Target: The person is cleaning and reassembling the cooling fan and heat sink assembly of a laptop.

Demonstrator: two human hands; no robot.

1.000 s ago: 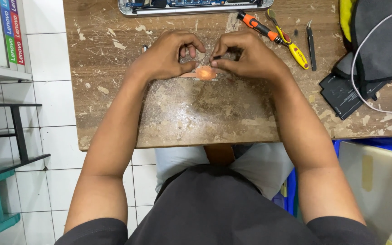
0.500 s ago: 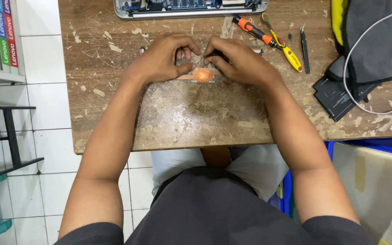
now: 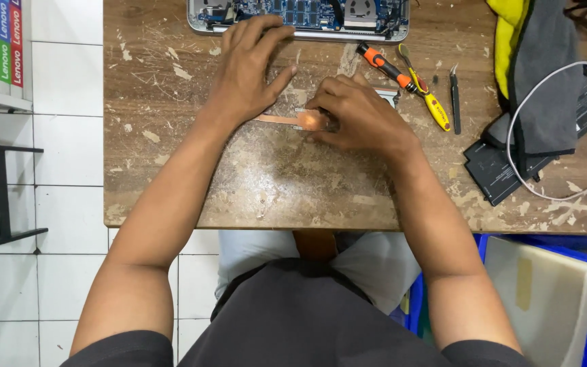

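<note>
A thin copper heat pipe [image 3: 281,119] with a shiny copper plate at its right end lies flat on the worn wooden table [image 3: 273,183]. My right hand [image 3: 358,115] is closed over the plate end and holds it down. My left hand [image 3: 247,68] hovers with its fingers spread just above the pipe's left end, reaching toward the opened laptop base [image 3: 300,15] with its blue circuit board at the table's far edge.
An orange-handled screwdriver [image 3: 383,66], a yellow-handled tool [image 3: 426,98] and black tweezers [image 3: 455,98] lie right of my hands. Farther right are a grey and yellow cloth [image 3: 535,75], a black flat battery [image 3: 504,170] and a white cable [image 3: 511,146]. A blue bin [image 3: 558,299] stands below the table.
My left hand has let go of the copper part and moved up toward the laptop base, fingers now spread. My right hand stays on the plate end. The camera view has shifted down and right.
</note>
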